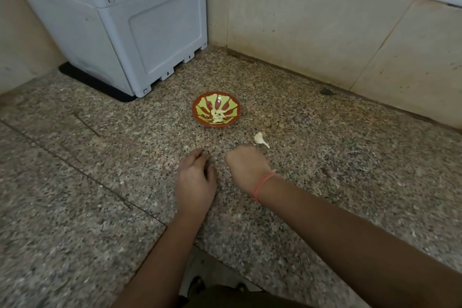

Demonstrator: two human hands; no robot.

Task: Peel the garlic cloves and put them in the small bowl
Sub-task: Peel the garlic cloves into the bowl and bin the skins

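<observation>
Left hand (196, 177) rests on worktop (100, 157), fingers loosely curled, holding nothing. Right hand (246, 165) knuckles-up, fingers tucked under; cannot tell if gripping anything. Unpeeled garlic clove (261, 139) just beyond right hand, likely next pick. Small bowl (202, 107) farther ahead of both hands, peeled cloves (218, 116) inside, near enough for easy drops.

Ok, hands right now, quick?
Left hand: open, resting on the countertop, empty.
Right hand: curled; whether it holds anything cannot be told.

Bare counter (325, 157) around small bowl (207, 102); white box (120, 32) back-left, wall (325, 20) behind, garlic clove (260, 139) front-right.
</observation>
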